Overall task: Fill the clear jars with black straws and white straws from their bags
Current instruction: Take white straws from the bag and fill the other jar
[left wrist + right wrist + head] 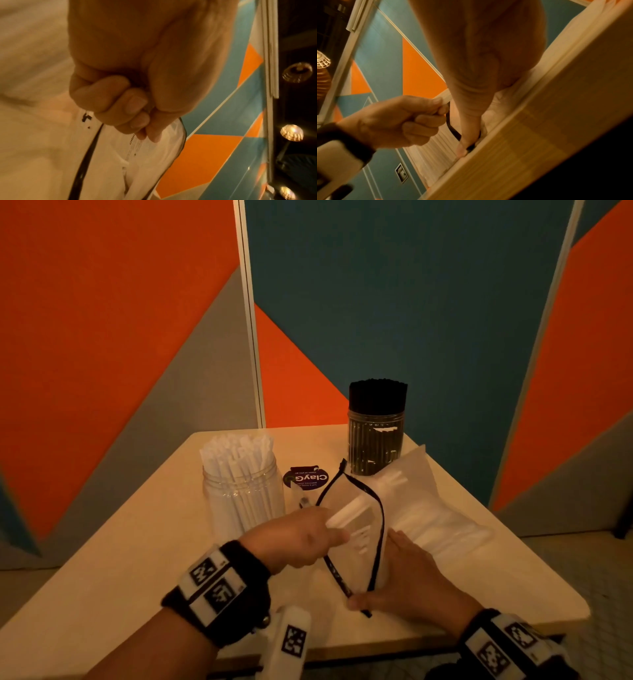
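White straws pinched by left hand; right hand holds bag.

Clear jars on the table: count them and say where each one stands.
2. The jar of white straws stands at the table's back left. The jar of black straws stands at the back right, behind the bag the hands hold. None seems hidden.
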Demonstrator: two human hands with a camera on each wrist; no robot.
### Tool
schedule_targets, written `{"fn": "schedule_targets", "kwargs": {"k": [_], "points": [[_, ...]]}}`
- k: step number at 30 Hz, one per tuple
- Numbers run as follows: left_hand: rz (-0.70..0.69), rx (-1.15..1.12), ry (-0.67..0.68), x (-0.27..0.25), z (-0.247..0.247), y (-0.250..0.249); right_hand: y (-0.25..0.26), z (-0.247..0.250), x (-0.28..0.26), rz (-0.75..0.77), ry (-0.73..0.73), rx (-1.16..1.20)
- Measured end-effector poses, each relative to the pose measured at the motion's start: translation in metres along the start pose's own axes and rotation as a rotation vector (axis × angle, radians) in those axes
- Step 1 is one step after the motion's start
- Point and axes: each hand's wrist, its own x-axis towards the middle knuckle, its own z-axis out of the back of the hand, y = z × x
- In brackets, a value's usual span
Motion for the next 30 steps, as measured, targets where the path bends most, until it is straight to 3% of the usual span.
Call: {"fn": "schedule_targets", "kwargs": {"k": [3,7,13,17,19,22,24,27,30], "points": [[-0.010,-0.209,0.014,-0.030,0.008,0.015,0.002,0.000,0.000,-0.024,-0.007,-0.019],[-0.031,-0.236,0.009,-0.060,0.018,0.033,0.007,0.003,-0.004,-0.042,0.010,-0.029],[-0.050,-0.406,0.153,-0.101,0.036,0.061,0.013,0.013,-0.006,-0.049,0.034,0.004],[-0.085,-0.491,0.127,-0.112,0.046,0.074,0.015,0.036,-0.007,-0.027,0.132,0.337],[-0.107,-0.494,0.096,-0.113,0.047,0.077,0.022,0.053,-0.010,0.037,-0.006,0.513],[-0.165,-0.501,0.086,-0.110,0.041,0.074,0.048,0.080,-0.013,0.188,-0.348,0.846],[-0.241,-0.467,0.105,-0.108,0.035,0.066,0.072,0.095,-0.012,0.288,-0.441,1.014],[-0.284,-0.382,0.138,-0.102,0.029,0.053,0.111,0.107,-0.012,0.417,-0.485,0.995],[-0.255,-0.321,0.121,-0.095,0.027,0.044,0.137,0.111,-0.007,0.526,-0.650,0.832]]}}
